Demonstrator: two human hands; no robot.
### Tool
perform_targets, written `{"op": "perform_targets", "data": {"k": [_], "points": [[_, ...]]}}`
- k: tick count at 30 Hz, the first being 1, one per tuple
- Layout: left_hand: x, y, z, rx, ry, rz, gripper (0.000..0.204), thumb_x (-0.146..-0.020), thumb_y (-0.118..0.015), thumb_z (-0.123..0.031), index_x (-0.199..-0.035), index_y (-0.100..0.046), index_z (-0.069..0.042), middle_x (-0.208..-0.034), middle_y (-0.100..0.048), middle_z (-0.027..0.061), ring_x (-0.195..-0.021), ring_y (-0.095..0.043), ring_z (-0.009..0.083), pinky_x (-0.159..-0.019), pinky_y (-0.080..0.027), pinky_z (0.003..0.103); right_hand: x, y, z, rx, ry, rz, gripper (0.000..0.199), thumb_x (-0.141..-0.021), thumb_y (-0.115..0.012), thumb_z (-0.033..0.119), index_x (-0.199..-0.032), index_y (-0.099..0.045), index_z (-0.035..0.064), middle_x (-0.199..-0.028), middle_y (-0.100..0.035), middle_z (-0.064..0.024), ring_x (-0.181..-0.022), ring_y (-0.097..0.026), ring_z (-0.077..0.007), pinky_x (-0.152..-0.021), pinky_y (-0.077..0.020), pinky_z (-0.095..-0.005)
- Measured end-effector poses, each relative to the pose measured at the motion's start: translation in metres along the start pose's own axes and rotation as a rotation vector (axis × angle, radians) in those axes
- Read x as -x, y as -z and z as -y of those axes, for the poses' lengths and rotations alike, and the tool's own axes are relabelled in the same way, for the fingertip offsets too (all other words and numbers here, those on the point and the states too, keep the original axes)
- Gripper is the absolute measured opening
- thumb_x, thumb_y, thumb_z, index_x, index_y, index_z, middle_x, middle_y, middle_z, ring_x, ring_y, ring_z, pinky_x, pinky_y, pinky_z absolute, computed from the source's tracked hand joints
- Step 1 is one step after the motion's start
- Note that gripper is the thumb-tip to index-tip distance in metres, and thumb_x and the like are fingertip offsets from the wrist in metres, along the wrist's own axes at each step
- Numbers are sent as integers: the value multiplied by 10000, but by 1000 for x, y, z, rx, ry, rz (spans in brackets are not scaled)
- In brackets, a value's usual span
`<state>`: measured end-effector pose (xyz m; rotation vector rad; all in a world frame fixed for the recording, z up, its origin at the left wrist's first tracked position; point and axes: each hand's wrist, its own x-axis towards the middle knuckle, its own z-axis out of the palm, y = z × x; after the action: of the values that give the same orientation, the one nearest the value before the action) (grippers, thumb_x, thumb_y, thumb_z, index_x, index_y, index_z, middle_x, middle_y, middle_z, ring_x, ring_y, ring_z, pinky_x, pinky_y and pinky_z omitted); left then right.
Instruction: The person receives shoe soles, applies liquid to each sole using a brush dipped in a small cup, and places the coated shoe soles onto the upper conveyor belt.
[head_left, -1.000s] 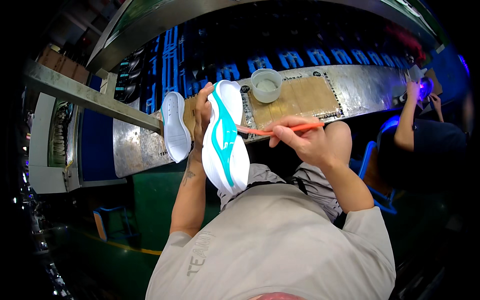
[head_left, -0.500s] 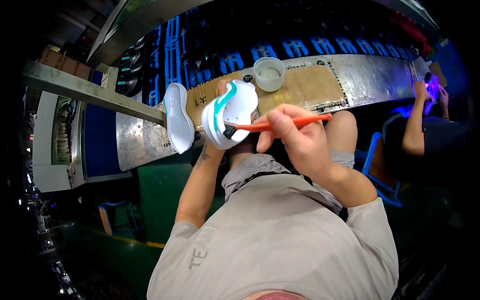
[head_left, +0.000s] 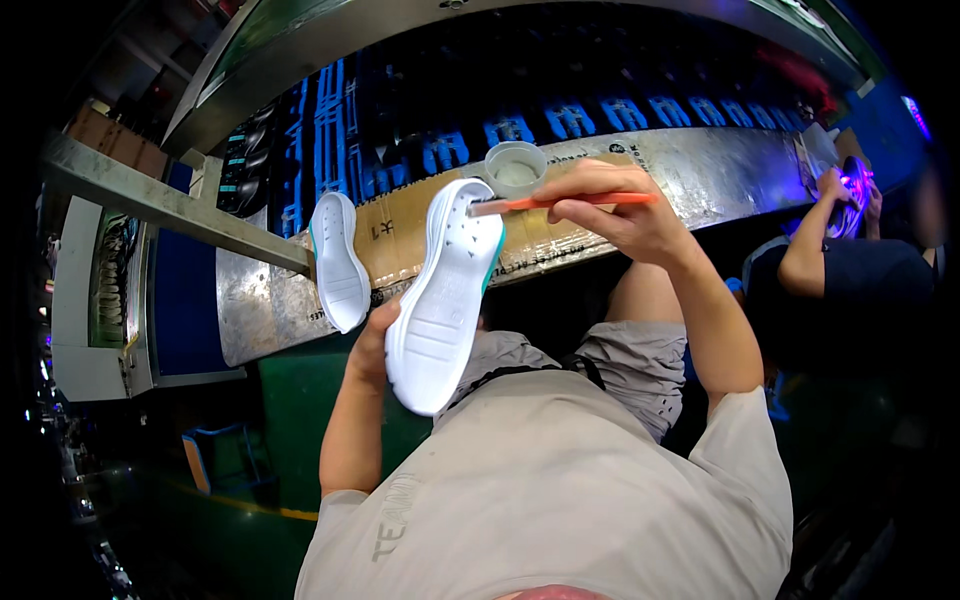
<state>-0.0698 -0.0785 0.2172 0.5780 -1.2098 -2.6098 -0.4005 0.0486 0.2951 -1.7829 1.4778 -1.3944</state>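
My left hand [head_left: 377,338] grips a white shoe sole [head_left: 436,335] by its edge near the lower end. The hollow inner face is turned up toward me, with small holes at the far end and a teal stripe along the right side. In my right hand [head_left: 625,215] is a brush with an orange handle [head_left: 590,199], its tip against the inside of the sole's far end. The bristles are hard to make out there. Left of it, a second white sole [head_left: 338,262] lies on the metal ledge. Behind the brush stands a translucent white tub [head_left: 516,168] with pale contents.
Flattened cardboard [head_left: 400,225] covers part of the metal ledge [head_left: 250,310]. Beyond it runs a dark line with blue holders [head_left: 570,120]. A metal beam [head_left: 180,205] crosses at left. Another person [head_left: 840,265] works at right under violet light.
The held sole has turned from tilted sideways to lengthwise with its inner face showing. My brush has gone from the sole's side wall to its far end inside.
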Motion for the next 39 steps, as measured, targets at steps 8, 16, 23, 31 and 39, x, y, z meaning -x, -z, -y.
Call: {"op": "perform_targets", "data": {"k": [8, 16, 23, 31, 39], "points": [[17, -13, -14, 507, 258, 253, 1033, -846, -641, -627, -1544, -344, 74, -1246, -479, 518, -839, -708, 527, -611, -625, 500, -22, 15, -8, 190, 192, 227, 165, -907, -753, 129, -1062, -809, 112, -942, -772, -29, -813, -648, -188, -737, -533, -330], [9, -14, -25, 190, 124, 112, 1092, -783, -695, -625, -1539, -347, 81, -1230, -572, 433, -936, -728, 472, -729, -662, 498, 15, -2, -25, 129, -68, 33, 164, -965, -723, 168, -1066, -777, 51, -873, -779, -62, -798, -742, -174, -737, -574, -280], [-16, -6, -27, -381, -33, 110, 1113, -816, -639, -659, -1557, -326, 110, -1410, -574, 250, -1217, -653, 302, -1052, -525, 387, 28, -13, -39, -328, -381, -61, 252, -1046, -631, 182, -1101, -732, -42, -928, -771, -117, -876, -748, -169, -789, -589, -285], [-24, 14, 5, 282, -24, 81, 760, -1042, -328, -516, -1548, -382, 48, -1310, -598, 391, -1118, -678, 494, -919, -603, 546, 65, -4, -131, -757, -413, -494, 269, -1076, -586, 220, -1161, -682, -17, -912, -720, -85, -818, -662, -168, -785, -524, -319], [-17, -19, -21, 479, 51, 302, 877, -969, -431, -627, -1592, -324, -19, -1361, -513, 407, -1116, -649, 552, -800, -593, 623, 129, -17, -204, -944, -459, -631, 273, -1064, -613, 225, -1179, -694, -10, -939, -732, -62, -861, -687, -157, -814, -547, -309]]}}
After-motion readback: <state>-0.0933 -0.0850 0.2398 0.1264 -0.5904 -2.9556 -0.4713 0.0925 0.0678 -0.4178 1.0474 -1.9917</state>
